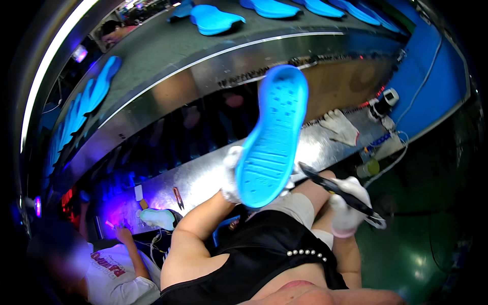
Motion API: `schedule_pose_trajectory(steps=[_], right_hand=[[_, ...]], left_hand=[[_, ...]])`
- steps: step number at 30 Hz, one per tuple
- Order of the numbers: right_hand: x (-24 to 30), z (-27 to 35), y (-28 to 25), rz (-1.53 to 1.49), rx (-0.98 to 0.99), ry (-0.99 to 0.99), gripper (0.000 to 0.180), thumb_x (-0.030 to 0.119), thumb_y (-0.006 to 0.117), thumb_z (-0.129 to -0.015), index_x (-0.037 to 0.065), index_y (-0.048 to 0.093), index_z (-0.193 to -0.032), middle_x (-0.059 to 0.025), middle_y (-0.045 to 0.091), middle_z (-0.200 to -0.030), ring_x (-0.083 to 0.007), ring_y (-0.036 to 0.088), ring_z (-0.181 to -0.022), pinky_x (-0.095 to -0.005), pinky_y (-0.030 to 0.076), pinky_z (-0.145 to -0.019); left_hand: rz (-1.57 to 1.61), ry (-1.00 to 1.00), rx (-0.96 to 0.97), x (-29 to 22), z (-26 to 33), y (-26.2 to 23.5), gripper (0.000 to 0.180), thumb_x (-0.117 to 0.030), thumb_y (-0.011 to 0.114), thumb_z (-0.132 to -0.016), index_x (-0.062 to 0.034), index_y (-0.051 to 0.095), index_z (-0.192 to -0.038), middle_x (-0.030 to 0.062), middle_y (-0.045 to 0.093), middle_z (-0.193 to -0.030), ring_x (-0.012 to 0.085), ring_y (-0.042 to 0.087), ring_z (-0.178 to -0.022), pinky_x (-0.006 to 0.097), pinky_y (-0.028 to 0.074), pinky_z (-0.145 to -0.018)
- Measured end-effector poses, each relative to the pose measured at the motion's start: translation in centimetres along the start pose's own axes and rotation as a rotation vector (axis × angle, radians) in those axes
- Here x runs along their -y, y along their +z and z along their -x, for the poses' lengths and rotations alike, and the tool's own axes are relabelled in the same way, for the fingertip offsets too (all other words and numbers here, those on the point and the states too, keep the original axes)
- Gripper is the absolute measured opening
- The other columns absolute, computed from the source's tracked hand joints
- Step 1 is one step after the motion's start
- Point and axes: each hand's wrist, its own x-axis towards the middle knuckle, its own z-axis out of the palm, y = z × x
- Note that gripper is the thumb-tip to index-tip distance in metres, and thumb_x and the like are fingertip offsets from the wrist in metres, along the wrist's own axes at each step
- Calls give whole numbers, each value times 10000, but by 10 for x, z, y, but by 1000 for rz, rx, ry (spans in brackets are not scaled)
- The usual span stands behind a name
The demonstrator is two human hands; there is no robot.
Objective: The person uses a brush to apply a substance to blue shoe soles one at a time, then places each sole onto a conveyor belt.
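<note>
Head view: one blue sole [272, 140] in left hand [233, 175], one black tool [335, 189] in right hand [349, 206].

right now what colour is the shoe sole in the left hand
Bright blue, with small dots and ridged lines on the shoe sole, held by the gloved left hand. Seen best in the head view.

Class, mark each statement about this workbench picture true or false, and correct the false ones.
1. The left hand holds up a blue shoe sole. True.
2. The right hand is bare. False: it wears a white glove.
3. The right hand holds a dark, slim tool. True.
4. The conveyor belt carries red soles. False: the soles on the belt are blue.
5. A spare white glove lies on the metal bench. True.
6. The sole is held with its smooth upper side facing the camera. False: the side shown has ridges and dots.
</note>
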Motion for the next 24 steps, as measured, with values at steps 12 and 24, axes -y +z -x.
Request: schedule_pose_trajectory(steps=[12,24], right_hand=[[-9,0,9,-178,-40,162,282,-111,664,-669,-46,614,-939,-134,639,-855,-184,628,-738,-259,509,-686],[-19,12,10,-160,-130,403,237,-90,673,-729,-55,639,-961,-101,662,-869,-112,622,-765,-218,507,-692]], left_hand=[[-712,812,-569,-310,4,91,679,-474,435,-929,-57,294,-1447,166,378,-1461,367,423,-1306,478,435,-995],[-2907,285,-1736,-331,160,82,258,-243,570,-885,-51,640,-1043,190,619,-1145,385,569,-1086,444,468,-897]])
